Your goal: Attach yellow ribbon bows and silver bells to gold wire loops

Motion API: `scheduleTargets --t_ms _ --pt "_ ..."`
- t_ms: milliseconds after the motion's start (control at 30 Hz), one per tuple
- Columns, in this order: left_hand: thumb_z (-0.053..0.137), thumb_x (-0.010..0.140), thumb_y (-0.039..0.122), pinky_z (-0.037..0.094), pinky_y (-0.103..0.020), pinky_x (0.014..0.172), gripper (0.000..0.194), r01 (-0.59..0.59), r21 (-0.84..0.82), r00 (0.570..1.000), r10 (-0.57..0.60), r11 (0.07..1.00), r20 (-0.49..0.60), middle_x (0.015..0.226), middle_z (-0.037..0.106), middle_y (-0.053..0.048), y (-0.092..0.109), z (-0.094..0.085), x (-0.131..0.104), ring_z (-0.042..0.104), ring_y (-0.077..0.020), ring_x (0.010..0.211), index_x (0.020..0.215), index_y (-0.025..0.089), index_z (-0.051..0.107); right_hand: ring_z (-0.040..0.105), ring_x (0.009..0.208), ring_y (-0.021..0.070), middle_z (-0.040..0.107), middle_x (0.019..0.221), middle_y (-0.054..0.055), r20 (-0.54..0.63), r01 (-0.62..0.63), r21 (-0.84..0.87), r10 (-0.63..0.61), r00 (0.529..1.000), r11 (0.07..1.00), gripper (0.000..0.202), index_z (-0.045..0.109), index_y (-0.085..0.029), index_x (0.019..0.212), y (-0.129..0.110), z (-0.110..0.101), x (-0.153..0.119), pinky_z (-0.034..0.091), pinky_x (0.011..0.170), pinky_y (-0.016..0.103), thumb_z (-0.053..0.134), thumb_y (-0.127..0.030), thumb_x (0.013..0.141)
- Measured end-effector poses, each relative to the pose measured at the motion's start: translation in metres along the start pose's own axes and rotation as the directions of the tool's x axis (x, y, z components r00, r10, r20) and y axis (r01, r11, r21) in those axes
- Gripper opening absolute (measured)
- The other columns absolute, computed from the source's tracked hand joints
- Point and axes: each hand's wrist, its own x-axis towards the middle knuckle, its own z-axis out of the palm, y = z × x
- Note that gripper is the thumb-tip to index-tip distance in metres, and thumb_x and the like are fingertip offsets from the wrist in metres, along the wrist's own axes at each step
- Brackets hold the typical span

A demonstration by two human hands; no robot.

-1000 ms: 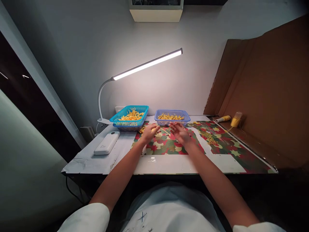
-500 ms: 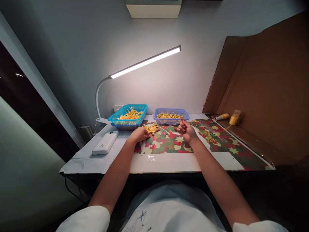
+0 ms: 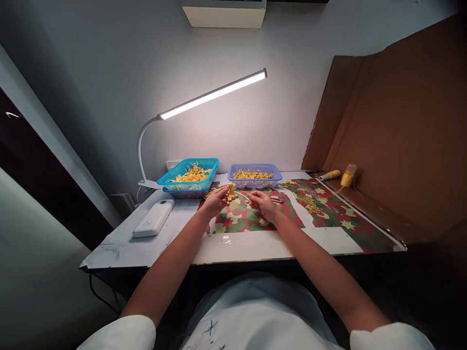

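My left hand [image 3: 218, 200] is closed in a pinch on a small yellow ribbon piece [image 3: 231, 187], held just above the table in front of the baskets. To its right, my right hand [image 3: 263, 204] pinches the end of a thin pale cord [image 3: 241, 195] that stretches between both hands. Small shiny bells [image 3: 235, 197] and more yellow ribbon pieces lie under the fingers, partly hidden. A reddish-pink tool [image 3: 277, 200], partly covered, lies just beyond my right hand.
A turquoise basket [image 3: 171, 184] and a lilac basket [image 3: 255, 183] hold yellow pieces at the back. On the left are a white power bank [image 3: 153, 218] and a lamp [image 3: 140, 146]. Gold cords [image 3: 310, 204] and a yellow bottle [image 3: 348, 177] lie right, beside cardboard [image 3: 394, 126].
My left hand has lifted from the ribbon pile with a yellow piece. My right hand has moved left and down towards it, uncovering the pink tool. The view has shifted slightly.
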Motion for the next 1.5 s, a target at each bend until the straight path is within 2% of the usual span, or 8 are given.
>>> scheduleTargets --t_ms 233,433,633,800,933,1067,1300,1500 --pt "0.074 0.074 0.023 0.051 -0.017 0.053 0.013 0.116 -0.113 0.993 -0.114 0.987 0.029 0.078 0.07 -0.006 0.004 0.006 -0.005 0.061 -0.0079 0.058 0.082 0.013 0.07 0.052 0.057 0.0102 0.057 0.059 -0.004 -0.041 0.027 -0.021 -0.028 0.999 0.999 0.037 0.059 -0.02 0.067 0.005 -0.004 0.005 0.04 0.058 0.026 0.083 -0.046 0.053" --pt "0.088 0.05 0.013 0.051 -0.022 0.07 0.032 0.042 -0.087 0.999 -0.039 0.995 0.034 0.074 0.07 -0.002 -0.004 0.014 -0.009 0.066 -0.0114 0.07 0.075 0.012 0.068 0.051 0.056 0.0104 0.055 0.057 -0.005 -0.045 0.05 -0.036 -0.051 0.998 0.998 0.037 0.061 -0.02 0.066 0.008 -0.005 0.01 0.04 0.059 0.026 0.082 -0.047 0.052" --pt "0.09 0.046 0.018 0.048 -0.024 0.07 0.055 -0.039 -0.028 0.999 0.04 0.999 0.032 0.073 0.068 0.003 -0.004 0.018 -0.014 0.065 -0.012 0.073 0.096 0.019 0.066 0.052 0.059 0.0109 0.058 0.062 -0.003 -0.032 0.053 -0.033 -0.054 0.998 0.998 0.033 0.063 -0.02 0.067 0.005 -0.004 0.004 0.041 0.061 0.027 0.081 -0.045 0.055" --pt "0.086 0.05 0.022 0.04 -0.018 0.055 0.034 -0.058 0.01 0.998 0.058 0.998 -0.001 0.071 0.067 0.001 -0.009 0.016 -0.01 0.06 -0.0089 0.064 0.077 0.015 0.068 0.052 0.061 0.0111 0.059 0.065 -0.002 -0.013 0.05 -0.043 -0.051 0.999 0.998 0.03 0.066 -0.02 0.068 0.003 -0.003 0.002 0.04 0.061 0.027 0.081 -0.042 0.055" --pt "0.084 0.052 0.022 0.029 -0.017 0.043 0.029 -0.002 0.01 1.0 0.002 1.0 0.023 0.063 0.064 0.002 -0.009 0.015 -0.01 0.046 -0.003 0.045 0.077 0.014 0.07 0.051 0.06 0.011 0.059 0.065 -0.002 -0.008 0.055 -0.054 -0.055 0.998 0.997 0.029 0.066 -0.02 0.068 0.002 -0.003 0.002 0.039 0.06 0.027 0.081 -0.042 0.055" --pt "0.079 0.057 0.016 0.039 -0.019 0.046 0.021 0.077 -0.001 0.994 -0.076 0.997 0.083 0.065 0.066 -0.001 -0.006 0.018 -0.013 0.051 -0.0056 0.047 0.076 0.013 0.071 0.052 0.062 0.0119 0.059 0.066 -0.001 -0.009 0.073 -0.069 -0.073 0.997 0.995 0.027 0.066 -0.02 0.068 0.001 -0.003 0.001 0.041 0.061 0.027 0.079 -0.042 0.057" --pt "0.076 0.065 0.01 0.053 -0.022 0.072 0.015 0.096 -0.101 0.993 -0.088 0.99 0.084 0.079 0.072 -0.005 -0.009 0.018 -0.008 0.065 -0.0111 0.071 0.078 0.013 0.072 0.054 0.066 0.0149 0.06 0.068 0.0 -0.029 0.186 -0.161 -0.193 0.981 0.969 0.024 0.066 -0.022 0.067 0.001 -0.002 0.0 0.043 0.065 0.031 0.075 -0.044 0.062" --pt "0.076 0.061 0.0 0.052 -0.018 0.068 0.024 0.127 -0.187 0.988 -0.108 0.974 0.109 0.079 0.072 -0.003 -0.008 0.017 -0.01 0.064 -0.008 0.067 0.082 0.013 0.074 0.052 0.061 0.0174 0.061 0.063 0.002 -0.015 0.3 -0.306 -0.32 0.947 0.903 0.02 0.066 -0.023 0.061 0.008 0.004 0.0 0.04 0.06 0.032 0.075 -0.041 0.062"
